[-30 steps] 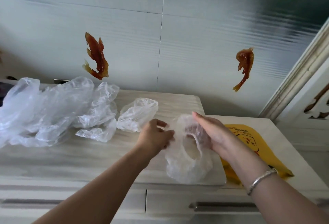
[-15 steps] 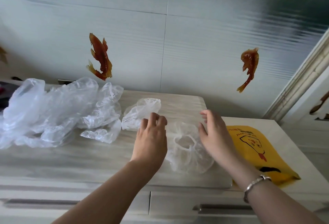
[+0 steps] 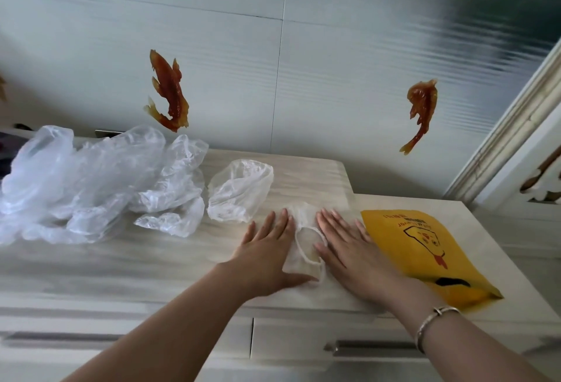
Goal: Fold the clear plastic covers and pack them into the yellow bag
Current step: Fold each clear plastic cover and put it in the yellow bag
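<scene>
while palms face down, left hand [image 3: 267, 255] and right hand [image 3: 352, 252] flatten plastic cover [image 3: 305, 240].

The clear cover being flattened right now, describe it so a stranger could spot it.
On the pale countertop, just left of the yellow bag, lies one clear cover. Unlike the loose covers further left, it is pressed flat under both hands.

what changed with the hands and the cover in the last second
Both hands, left hand and right hand, let go of the clear elastic-rimmed plastic cover, lowered it onto the pale wooden countertop and now press it flat. The yellow plastic bag and crumpled clear cover pile stayed put.
</scene>
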`<state>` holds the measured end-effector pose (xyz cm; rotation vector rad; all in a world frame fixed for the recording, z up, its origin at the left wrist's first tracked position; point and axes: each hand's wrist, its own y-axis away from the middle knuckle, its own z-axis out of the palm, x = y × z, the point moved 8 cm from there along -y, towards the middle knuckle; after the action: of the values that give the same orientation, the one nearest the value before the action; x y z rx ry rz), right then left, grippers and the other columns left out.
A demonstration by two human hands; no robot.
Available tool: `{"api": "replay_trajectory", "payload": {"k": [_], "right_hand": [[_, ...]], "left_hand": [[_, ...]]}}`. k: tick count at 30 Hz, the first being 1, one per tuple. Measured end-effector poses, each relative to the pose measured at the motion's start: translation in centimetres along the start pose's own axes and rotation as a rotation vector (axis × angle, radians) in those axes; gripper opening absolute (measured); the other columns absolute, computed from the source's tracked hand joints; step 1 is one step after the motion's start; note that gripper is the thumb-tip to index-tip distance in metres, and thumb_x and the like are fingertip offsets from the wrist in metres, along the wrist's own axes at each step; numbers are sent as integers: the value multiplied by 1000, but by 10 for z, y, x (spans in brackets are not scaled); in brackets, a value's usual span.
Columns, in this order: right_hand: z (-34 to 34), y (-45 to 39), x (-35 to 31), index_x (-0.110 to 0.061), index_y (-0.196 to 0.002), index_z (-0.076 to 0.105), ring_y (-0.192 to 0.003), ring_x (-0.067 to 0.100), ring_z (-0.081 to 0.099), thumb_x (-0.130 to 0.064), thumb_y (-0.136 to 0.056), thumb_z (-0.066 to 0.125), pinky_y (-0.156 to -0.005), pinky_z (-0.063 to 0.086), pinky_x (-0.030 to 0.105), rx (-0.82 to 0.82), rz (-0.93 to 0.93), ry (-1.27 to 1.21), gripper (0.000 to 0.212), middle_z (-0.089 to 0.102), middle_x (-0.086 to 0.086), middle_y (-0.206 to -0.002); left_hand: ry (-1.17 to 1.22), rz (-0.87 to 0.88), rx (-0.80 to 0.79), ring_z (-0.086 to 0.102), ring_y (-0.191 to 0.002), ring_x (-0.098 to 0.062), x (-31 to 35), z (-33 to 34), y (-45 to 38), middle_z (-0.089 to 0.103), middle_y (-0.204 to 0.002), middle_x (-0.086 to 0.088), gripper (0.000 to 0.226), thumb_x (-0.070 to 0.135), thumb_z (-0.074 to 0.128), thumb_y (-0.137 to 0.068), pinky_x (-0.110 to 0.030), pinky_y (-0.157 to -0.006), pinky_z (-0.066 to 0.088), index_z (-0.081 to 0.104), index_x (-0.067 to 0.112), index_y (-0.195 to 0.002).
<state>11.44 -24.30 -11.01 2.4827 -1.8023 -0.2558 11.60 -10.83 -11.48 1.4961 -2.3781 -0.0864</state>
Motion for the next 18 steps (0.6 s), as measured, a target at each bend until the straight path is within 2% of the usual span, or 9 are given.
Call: {"api": "replay_trajectory", "payload": {"k": [2, 4, 6, 9, 12, 15, 18], "right_hand": [[-12, 6, -4, -25, -154, -5, -144, 1, -18, -58, -94, 2, -119, -9, 31, 80, -10, -48, 69, -12, -12, -159], [-33, 15, -12, -25, -152, 18, -146, 6, 4, -57, -97, 15, -121, 4, 29, 210, -51, -82, 64, 14, -11, -158], [-51, 28, -23, -29, -139, 37, -134, 7, 25, -53, -90, 31, -116, 19, 28, 291, -103, -71, 55, 36, -14, -142], [-50, 48, -32, -33, -133, 37, -124, 6, 30, -47, -85, 50, -108, 25, 25, 215, -137, -47, 52, 39, -18, -130], [-39, 61, -32, -31, -136, 33, -124, 9, 31, -43, -85, 53, -108, 26, 25, 164, -154, 47, 56, 37, -16, -132], [-31, 65, -25, -26, -137, 36, -126, 11, 36, -26, -86, 53, -108, 28, 25, 181, -141, 42, 54, 41, -11, -134], [-31, 66, -13, -23, -134, 40, -124, 12, 43, -14, -88, 50, -106, 32, 25, 237, -111, 32, 48, 46, -8, -132]], "left_hand": [[54, -31, 13, -18, -146, -18, 0, -3, 1, -19, -159, 1, 102, 73, 39, -83, -41, -120, -5, -10, 16, -152], [97, -69, 47, -8, -148, -20, 0, -8, 2, -8, -161, 0, 84, 65, 31, -92, -42, -120, 1, 2, 17, -153], [96, -104, 110, 10, -146, -24, 2, -18, 7, 11, -160, -3, 60, 50, 28, -99, -43, -117, 15, 21, 17, -149], [69, -173, 186, 36, -127, -26, 7, -33, 18, 43, -136, -4, 31, 26, 33, -100, -36, -103, 32, 48, 14, -125], [98, -219, 218, 47, -109, -25, 10, -41, 29, 49, -116, -5, 19, 8, 36, -92, -33, -93, 38, 54, 12, -98], [129, -220, 225, 53, -101, -24, 13, -43, 37, 53, -110, -3, 19, 11, 40, -92, -31, -88, 41, 59, 10, -96], [71, -131, 280, 47, -110, -20, 20, -48, 40, 54, -112, 2, 25, 37, 50, -94, -29, -96, 38, 64, 18, -104]]}}
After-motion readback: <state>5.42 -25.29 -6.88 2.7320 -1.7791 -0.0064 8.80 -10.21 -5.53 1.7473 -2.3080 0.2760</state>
